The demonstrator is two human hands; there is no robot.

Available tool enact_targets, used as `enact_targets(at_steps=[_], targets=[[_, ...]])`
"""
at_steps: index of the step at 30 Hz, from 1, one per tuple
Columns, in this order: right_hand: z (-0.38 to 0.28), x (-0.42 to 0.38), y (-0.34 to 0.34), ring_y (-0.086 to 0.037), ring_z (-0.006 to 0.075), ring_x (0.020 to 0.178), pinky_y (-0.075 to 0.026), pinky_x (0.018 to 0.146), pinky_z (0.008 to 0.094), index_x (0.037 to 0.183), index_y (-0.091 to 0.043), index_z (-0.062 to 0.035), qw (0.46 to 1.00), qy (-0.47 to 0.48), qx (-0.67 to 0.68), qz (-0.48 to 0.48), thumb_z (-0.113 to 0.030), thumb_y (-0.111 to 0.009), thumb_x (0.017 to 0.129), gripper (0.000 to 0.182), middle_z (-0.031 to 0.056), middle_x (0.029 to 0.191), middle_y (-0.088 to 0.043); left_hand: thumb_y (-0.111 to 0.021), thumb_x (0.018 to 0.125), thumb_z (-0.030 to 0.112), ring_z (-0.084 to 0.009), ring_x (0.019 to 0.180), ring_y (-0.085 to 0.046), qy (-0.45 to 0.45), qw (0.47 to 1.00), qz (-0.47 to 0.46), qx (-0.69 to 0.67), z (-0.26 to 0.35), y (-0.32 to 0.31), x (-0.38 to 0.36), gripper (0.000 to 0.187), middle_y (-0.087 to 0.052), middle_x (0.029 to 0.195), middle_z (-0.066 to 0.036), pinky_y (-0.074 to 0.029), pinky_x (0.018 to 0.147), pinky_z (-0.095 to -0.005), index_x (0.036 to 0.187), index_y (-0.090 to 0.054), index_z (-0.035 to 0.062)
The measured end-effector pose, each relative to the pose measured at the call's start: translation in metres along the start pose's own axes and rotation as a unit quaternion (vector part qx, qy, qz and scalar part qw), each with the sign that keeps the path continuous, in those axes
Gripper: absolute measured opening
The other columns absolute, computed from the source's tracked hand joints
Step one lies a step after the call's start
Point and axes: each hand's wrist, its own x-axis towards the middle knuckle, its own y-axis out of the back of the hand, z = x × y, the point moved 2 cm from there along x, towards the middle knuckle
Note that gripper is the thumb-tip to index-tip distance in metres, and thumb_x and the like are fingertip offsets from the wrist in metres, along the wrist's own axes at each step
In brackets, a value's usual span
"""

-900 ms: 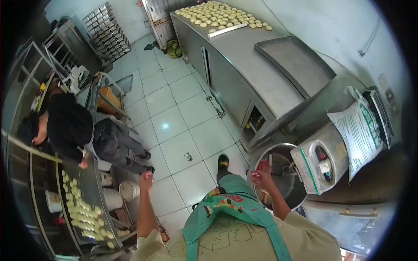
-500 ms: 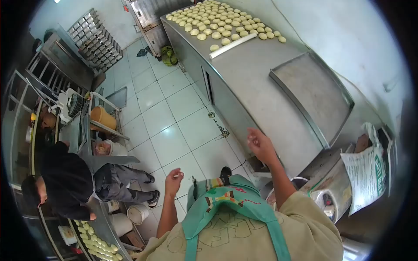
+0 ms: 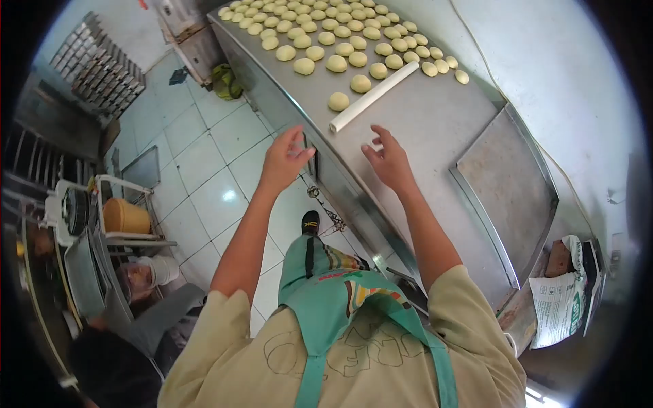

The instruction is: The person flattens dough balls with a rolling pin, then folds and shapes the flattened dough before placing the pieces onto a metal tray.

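Several round pale dough balls [image 3: 336,64] lie in rows over the far part of the steel worktable [image 3: 415,146]. A white rolling pin [image 3: 374,96] rests slantwise on the steel, beside the nearest dough balls. My right hand [image 3: 388,160] hovers over the table just short of the pin, fingers apart and holding nothing. Left of the table edge, my left hand [image 3: 286,160] is raised over the floor with its thumb and fingers apart, also holding nothing. Neither hand touches the dough or the pin.
A shallow metal tray [image 3: 507,183] sits on the table's right side. A printed sack [image 3: 559,306] stands at lower right. At left are an orange bucket [image 3: 126,216], a white scale [image 3: 67,204] and a person in dark clothes [image 3: 115,367]. Stacked metal pans [image 3: 98,64] stand far left.
I have moved forward along the table, nearer the dough balls and rolling pin. Both hands have come up and forward, and the other person now sits lower in view.
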Motion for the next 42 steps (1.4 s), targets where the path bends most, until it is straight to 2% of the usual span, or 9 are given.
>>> enact_targets(at_steps=[5, 11, 19, 26, 30, 32, 38, 41, 42], targets=[[-0.017, 0.101, -0.044, -0.070, 0.0450, 0.107, -0.058, 0.090, 0.0534, 0.145, -0.058, -0.0267, 0.986, -0.120, -0.120, 0.009, -0.039, -0.059, 0.103, 0.044, 0.0260, 0.121, -0.061, -0.084, 0.083, 0.023, -0.0367, 0.125, -0.059, -0.072, 0.980, -0.127, 0.134, -0.006, -0.032, 0.142, 0.074, -0.057, 0.142, -0.017, -0.050, 0.108, -0.0459, 0.149, -0.054, 0.0118], [-0.010, 0.118, -0.046, -0.070, 0.0494, 0.101, -0.059, 0.088, 0.0537, 0.130, -0.063, -0.0184, 0.950, -0.254, -0.183, 0.012, -0.027, -0.071, 0.094, 0.038, 0.0252, 0.121, -0.057, -0.084, 0.081, 0.020, -0.0392, 0.130, -0.053, -0.157, 0.912, -0.286, 0.249, -0.012, -0.066, 0.192, 0.071, -0.053, 0.144, -0.015, -0.046, 0.113, -0.0461, 0.147, -0.058, 0.0179], [0.013, -0.043, 0.027, -0.065, 0.0458, 0.108, -0.054, 0.096, 0.0508, 0.126, -0.053, -0.0095, 0.964, -0.224, -0.032, 0.140, -0.004, -0.064, 0.082, 0.045, 0.0237, 0.121, -0.059, -0.079, 0.081, 0.006, -0.0393, 0.113, -0.062, -0.168, 0.914, -0.319, 0.187, 0.006, -0.088, 0.194, 0.034, -0.062, 0.120, -0.017, -0.052, 0.098, -0.0468, 0.115, -0.073, 0.0079], [-0.029, -0.199, 0.076, -0.070, 0.0275, 0.105, -0.059, 0.090, 0.0402, 0.142, -0.049, -0.0025, 0.921, -0.256, 0.012, 0.295, 0.006, -0.067, 0.077, 0.068, 0.0157, 0.128, -0.063, -0.083, 0.079, 0.007, -0.0357, 0.116, -0.061, -0.277, 0.853, -0.441, 0.031, 0.091, -0.164, 0.110, 0.044, -0.060, 0.123, -0.015, -0.052, 0.100, -0.0422, 0.122, -0.071, 0.0101], [-0.022, -0.230, 0.103, -0.072, 0.0310, 0.109, -0.059, 0.091, 0.0406, 0.147, -0.048, -0.0029, 0.915, -0.248, -0.065, 0.310, 0.001, -0.077, 0.080, 0.073, 0.0161, 0.127, -0.067, -0.086, 0.079, 0.013, -0.0353, 0.125, -0.055, -0.268, 0.805, -0.523, 0.083, 0.079, -0.216, 0.076, 0.055, -0.057, 0.129, -0.013, -0.049, 0.106, -0.0438, 0.131, -0.069, 0.0142], [-0.014, -0.233, 0.112, -0.072, 0.0344, 0.110, -0.059, 0.091, 0.0420, 0.146, -0.049, -0.0032, 0.916, -0.254, -0.115, 0.288, -0.001, -0.080, 0.081, 0.072, 0.0176, 0.127, -0.068, -0.088, 0.078, 0.016, -0.0361, 0.131, -0.052, -0.247, 0.805, -0.533, 0.079, 0.071, -0.223, 0.075, 0.065, -0.056, 0.137, -0.013, -0.045, 0.111, -0.0455, 0.139, -0.066, 0.0159], [-0.004, -0.197, 0.126, -0.071, 0.0380, 0.104, -0.059, 0.085, 0.0472, 0.140, -0.056, -0.0115, 0.964, -0.143, -0.179, 0.132, -0.007, -0.080, 0.083, 0.062, 0.0137, 0.124, -0.070, -0.092, 0.075, 0.033, -0.0396, 0.144, -0.040, -0.371, 0.903, -0.214, 0.037, 0.087, -0.140, 0.106, 0.088, -0.041, 0.159, -0.014, -0.031, 0.121, -0.0471, 0.152, -0.055, 0.0146], [0.003, -0.162, 0.124, -0.072, 0.0347, 0.098, -0.059, 0.081, 0.0451, 0.135, -0.060, -0.0160, 0.972, -0.140, -0.186, 0.042, -0.011, -0.079, 0.085, 0.054, 0.0086, 0.115, -0.071, -0.088, 0.079, 0.038, -0.0339, 0.135, -0.051, -0.535, 0.789, -0.214, 0.215, 0.109, -0.129, 0.122, 0.079, -0.054, 0.148, -0.012, -0.038, 0.115, -0.0459, 0.148, -0.058, 0.0149], [0.007, -0.152, 0.125, -0.072, 0.0344, 0.100, -0.058, 0.083, 0.0451, 0.137, -0.059, -0.0162, 0.971, -0.143, -0.189, 0.021, -0.012, -0.080, 0.085, 0.056, 0.0083, 0.117, -0.071, -0.086, 0.081, 0.038, -0.0322, 0.131, -0.055, -0.513, 0.777, -0.274, 0.240, 0.095, -0.133, 0.133, 0.075, -0.059, 0.142, -0.010, -0.040, 0.113, -0.0451, 0.147, -0.060, 0.0148]])
